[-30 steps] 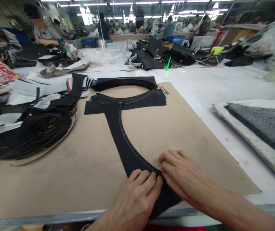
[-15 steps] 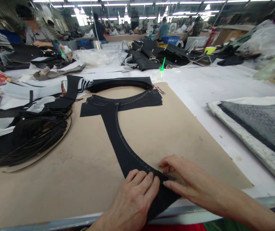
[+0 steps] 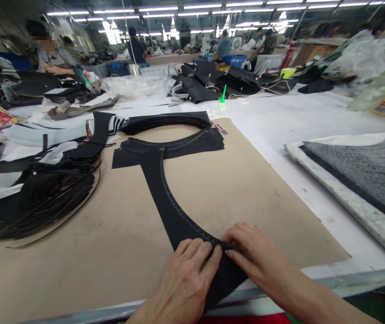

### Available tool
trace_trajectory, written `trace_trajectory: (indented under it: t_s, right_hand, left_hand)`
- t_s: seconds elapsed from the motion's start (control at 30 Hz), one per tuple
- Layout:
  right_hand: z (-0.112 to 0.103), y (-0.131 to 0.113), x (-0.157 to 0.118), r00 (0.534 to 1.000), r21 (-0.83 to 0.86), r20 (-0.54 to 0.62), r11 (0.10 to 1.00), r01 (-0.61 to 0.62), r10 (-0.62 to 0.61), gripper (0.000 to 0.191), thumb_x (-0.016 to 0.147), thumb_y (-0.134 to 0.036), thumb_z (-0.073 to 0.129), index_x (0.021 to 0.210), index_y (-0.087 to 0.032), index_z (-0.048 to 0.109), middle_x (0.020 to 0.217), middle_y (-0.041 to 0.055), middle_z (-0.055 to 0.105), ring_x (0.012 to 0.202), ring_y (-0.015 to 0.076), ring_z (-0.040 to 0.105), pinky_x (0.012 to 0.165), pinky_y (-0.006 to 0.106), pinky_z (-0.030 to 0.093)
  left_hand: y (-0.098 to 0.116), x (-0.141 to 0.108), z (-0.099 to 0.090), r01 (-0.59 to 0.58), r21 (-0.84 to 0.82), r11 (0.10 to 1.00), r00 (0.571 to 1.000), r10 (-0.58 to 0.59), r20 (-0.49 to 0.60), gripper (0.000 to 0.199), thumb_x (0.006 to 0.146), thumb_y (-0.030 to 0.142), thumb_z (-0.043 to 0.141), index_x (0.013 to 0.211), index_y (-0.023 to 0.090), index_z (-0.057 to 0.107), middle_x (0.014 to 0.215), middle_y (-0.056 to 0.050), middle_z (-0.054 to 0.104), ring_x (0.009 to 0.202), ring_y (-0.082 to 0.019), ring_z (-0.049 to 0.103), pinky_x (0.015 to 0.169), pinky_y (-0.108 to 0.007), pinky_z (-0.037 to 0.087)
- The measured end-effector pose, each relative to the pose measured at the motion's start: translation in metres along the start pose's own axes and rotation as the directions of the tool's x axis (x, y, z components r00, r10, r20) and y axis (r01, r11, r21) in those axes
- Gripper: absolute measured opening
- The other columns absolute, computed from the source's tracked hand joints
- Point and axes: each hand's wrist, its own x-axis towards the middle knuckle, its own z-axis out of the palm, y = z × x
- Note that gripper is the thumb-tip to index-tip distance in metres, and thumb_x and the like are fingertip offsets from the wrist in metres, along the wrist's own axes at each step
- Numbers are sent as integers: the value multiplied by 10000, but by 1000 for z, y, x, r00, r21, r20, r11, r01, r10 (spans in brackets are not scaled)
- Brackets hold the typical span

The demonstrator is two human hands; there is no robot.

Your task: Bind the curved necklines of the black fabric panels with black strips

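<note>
Across the foreground, a broad white-covered counter (image 3: pixel 260 121) with a metal front edge. On it, a large tan paper sheet (image 3: pixel 219 193), smudged in places. Along the right side, a thick grey ridged slab (image 3: pixel 357 173) with a speckled pale border. Toward the back, a heap of black leather-like bags (image 3: pixel 209 83). At the left, a loose coil of thin black strips (image 3: pixel 54 198). Down the middle of the sheet, a long black curved-edged piece of flat material (image 3: pixel 163 204), pale tick marks along its concave edge, far end over a low pile of flat black pieces (image 3: pixel 195 145), near end past the counter's front edge. Just behind the pile, a neat stack of black arched pieces (image 3: pixel 167 120). At the near end, presses onto the long piece with bent fingers of the left hand (image 3: pixel 189 272); cannot tell whether pinching or only pressing. Just to the right, grasps the curved edge between thumb and fingers of the right hand (image 3: pixel 255 252). Beyond the sheet, a clear bottle with a green spout (image 3: pixel 221 104). Near the stack's right end, small red-handled snips (image 3: pixel 220 129).
</note>
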Motion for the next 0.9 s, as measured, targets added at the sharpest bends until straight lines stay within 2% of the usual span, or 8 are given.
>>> trace_trajectory:
  t_s: [0.17, 0.37, 0.5, 0.73, 0.9]
  right_hand:
    - [5, 4, -6, 996, 74, -63, 995, 68, -63, 155, 912, -126, 498, 993, -202, 606, 970, 49, 605, 932, 218, 533, 849, 396, 404]
    - [4, 3, -6, 998, 119, -54, 993, 24, -18, 153, 881, -103, 512, 957, -194, 610, 944, 57, 603, 916, 227, 533, 842, 408, 409]
    - [4, 4, -6, 998, 109, -55, 994, 12, -6, 181, 862, -66, 537, 950, -202, 618, 947, 41, 615, 911, 219, 535, 855, 414, 392]
    - [6, 7, -13, 989, 137, -108, 984, 115, -100, 200, 917, -78, 479, 983, -193, 628, 941, 53, 609, 915, 216, 524, 827, 392, 396]
    - [8, 10, -15, 986, 128, -122, 983, 131, -115, 230, 929, -85, 455, 1016, -205, 631, 941, 50, 602, 909, 213, 519, 834, 397, 394]
  left_hand:
    - [0, 0, -1, -4, 42, 999, 999, 6, -39, 418, 889, 57, 366, 1255, 120, 556, 1176, -116, 601, 1033, -241, 539, 850, -362, 458]
    - [0, 2, -3, -9, 6, 1000, 1000, 9, 7, 450, 848, 48, 388, 1262, 123, 546, 1166, -97, 635, 1035, -245, 548, 869, -372, 450]
    - [0, 3, -4, -6, -29, 1000, 1000, 6, -5, 459, 819, 32, 392, 1248, 93, 543, 1126, -115, 642, 1006, -249, 557, 851, -376, 468]
    - [0, 2, -3, -9, -87, 996, 1000, 8, -10, 464, 805, 5, 389, 1233, 97, 542, 1116, -133, 624, 1019, -249, 548, 854, -382, 486]
    - [-3, 11, -6, 87, -216, 972, 996, -80, 39, 398, 867, 24, 378, 1214, 121, 547, 1045, -119, 619, 954, -231, 544, 801, -378, 494]
